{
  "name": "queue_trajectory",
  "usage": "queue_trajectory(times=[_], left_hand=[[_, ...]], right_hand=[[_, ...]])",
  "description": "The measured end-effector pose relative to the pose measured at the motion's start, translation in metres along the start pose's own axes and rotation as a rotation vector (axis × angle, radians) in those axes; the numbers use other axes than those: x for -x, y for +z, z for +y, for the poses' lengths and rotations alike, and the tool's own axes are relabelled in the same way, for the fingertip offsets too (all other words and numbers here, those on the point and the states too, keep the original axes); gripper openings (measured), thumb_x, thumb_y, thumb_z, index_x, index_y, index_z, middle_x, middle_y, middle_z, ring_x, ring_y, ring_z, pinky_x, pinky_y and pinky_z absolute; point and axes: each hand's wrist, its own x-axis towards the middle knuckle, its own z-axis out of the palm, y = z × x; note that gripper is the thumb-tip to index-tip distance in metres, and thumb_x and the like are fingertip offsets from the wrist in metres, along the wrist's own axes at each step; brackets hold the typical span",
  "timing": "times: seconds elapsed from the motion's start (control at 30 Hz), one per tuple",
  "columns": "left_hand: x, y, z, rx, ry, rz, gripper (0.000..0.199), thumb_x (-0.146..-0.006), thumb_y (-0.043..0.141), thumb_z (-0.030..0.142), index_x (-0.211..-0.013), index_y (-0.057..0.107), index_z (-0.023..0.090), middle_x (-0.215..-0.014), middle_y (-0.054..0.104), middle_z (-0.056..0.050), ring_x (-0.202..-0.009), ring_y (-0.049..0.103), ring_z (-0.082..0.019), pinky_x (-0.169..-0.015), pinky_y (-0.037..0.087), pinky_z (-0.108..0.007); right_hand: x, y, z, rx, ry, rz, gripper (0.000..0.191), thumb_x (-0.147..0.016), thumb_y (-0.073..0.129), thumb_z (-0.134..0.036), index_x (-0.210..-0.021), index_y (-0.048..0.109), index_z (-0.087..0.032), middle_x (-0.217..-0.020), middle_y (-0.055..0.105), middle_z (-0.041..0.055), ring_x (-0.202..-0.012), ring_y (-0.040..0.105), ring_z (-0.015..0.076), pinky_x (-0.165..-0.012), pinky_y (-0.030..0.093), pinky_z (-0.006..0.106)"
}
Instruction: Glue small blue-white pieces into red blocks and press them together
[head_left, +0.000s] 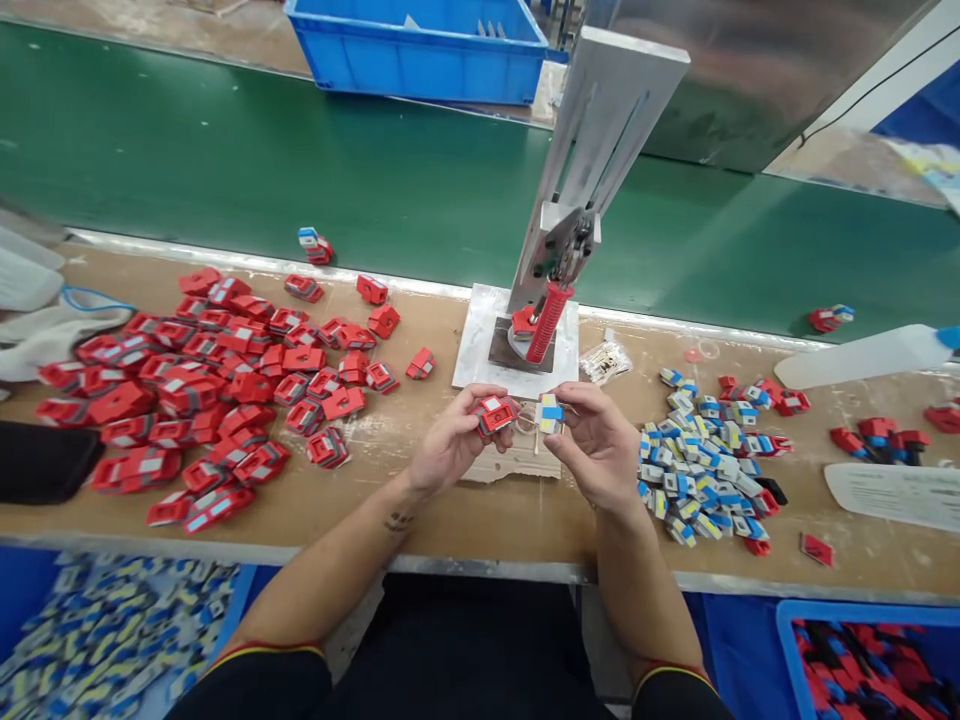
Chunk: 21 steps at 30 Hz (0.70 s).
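Observation:
My left hand (pixel 459 432) has its fingers closed round a red part (pixel 495 415) with a hollow in its face. Close beside it, my right hand (pixel 600 440) pinches a small white, blue and yellow part (pixel 550 413). The two parts are a short gap apart, above a piece of cardboard (pixel 517 464) near the front of the bench. Just beyond my hands stands a metal press with a red handle (pixel 550 322) on a pale base plate (pixel 474 340); a red piece (pixel 524 320) sits beneath the handle.
Red parts (pixel 187 390) are heaped at left, blue-and-white parts (pixel 697 460) at right. A green belt (pixel 262 160) crosses behind, with a blue crate (pixel 427 60) beyond. White bottles (pixel 862 355) lie at right. Bins of parts, one blue-rimmed (pixel 795 660), stand below the front edge.

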Motion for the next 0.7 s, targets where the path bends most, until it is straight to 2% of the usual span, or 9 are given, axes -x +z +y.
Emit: queue_trajectory(times=[0.13,0.23,0.4,0.57,0.7], left_hand=[[-0.001,-0.002,-0.002,-0.079,0.047,0.009,0.037,-0.079,0.076,0.032,-0.112,0.066,0.021,-0.103,0.075,-0.007,-0.08,0.069,-0.02,-0.077,0.054,-0.035],[0.0,-0.005,-0.007,-0.126,0.064,-0.005,0.036,-0.083,0.075,0.035,-0.115,0.067,0.022,-0.105,0.074,-0.007,-0.082,0.069,-0.02,-0.079,0.055,-0.036],[0.004,-0.009,-0.015,-0.273,0.174,0.055,0.039,-0.087,0.079,0.041,-0.121,0.069,0.024,-0.126,0.071,-0.008,-0.111,0.068,-0.024,-0.097,0.055,-0.036],[0.01,-0.008,-0.016,-0.465,0.3,0.06,0.038,-0.097,0.071,0.04,-0.131,0.066,0.026,-0.142,0.068,-0.011,-0.125,0.066,-0.027,-0.108,0.053,-0.041],[0.015,-0.007,-0.013,-0.645,0.399,0.06,0.041,-0.1,0.065,0.034,-0.14,0.065,0.024,-0.151,0.064,-0.013,-0.14,0.059,-0.031,-0.124,0.043,-0.046]], right_hand=[[0.0,0.005,-0.003,0.187,-0.094,-0.002,0.033,-0.092,0.079,-0.037,-0.122,0.07,-0.027,-0.108,0.075,0.0082,-0.09,0.071,0.0203,-0.08,0.066,0.036],[0.001,0.011,-0.006,0.238,-0.125,0.006,0.03,-0.094,0.078,-0.035,-0.121,0.069,-0.027,-0.108,0.076,0.0084,-0.084,0.069,0.0194,-0.076,0.065,0.036],[0.004,0.023,-0.006,0.29,-0.157,0.032,0.027,-0.094,0.077,-0.028,-0.12,0.069,-0.026,-0.108,0.075,0.0087,-0.092,0.071,0.0208,-0.074,0.063,0.035],[0.004,0.025,-0.005,0.353,-0.203,-0.012,0.028,-0.094,0.077,-0.025,-0.12,0.069,-0.027,-0.111,0.075,0.0091,-0.099,0.074,0.0229,-0.079,0.065,0.038],[0.003,0.022,-0.005,0.365,-0.262,-0.049,0.027,-0.095,0.077,-0.026,-0.12,0.068,-0.028,-0.11,0.075,0.0082,-0.102,0.076,0.023,-0.085,0.066,0.04]])
